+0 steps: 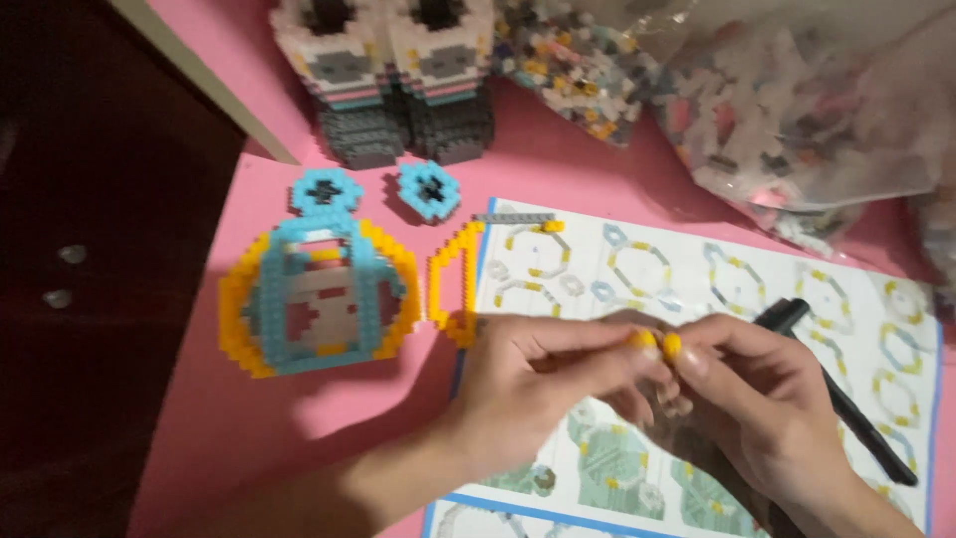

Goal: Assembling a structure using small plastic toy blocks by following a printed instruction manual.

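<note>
Head view, listed largest to smallest.
Table (299,418): pink surface; bears everything below.
Instruction sheet (717,269): white, blue-edged, printed with build diagrams; spans 3 to 6 o'clock, under both hands.
Bags of bricks (787,100): clear plastic, mixed small pieces; at 1 o'clock.
Dark block models (398,90): two, side by side, grey-and-black stepped bodies; at 12 o'clock.
Round yellow-and-blue panel (317,299): flat on the table at 9 o'clock, a blue flower piece touching its top.
Left hand (528,384): fingers pinched closed on a small yellow brick (645,340).
Right hand (767,399): fingertips pinched closed on a second yellow brick (672,346), the two bricks touching, near frame centre above the sheet.
Black pen (846,399): lies on the sheet at 4 o'clock, beside the right hand.
Yellow arc piece (453,284): at the sheet's left edge.
Loose blue flower (428,189): at 11 o'clock.
</note>
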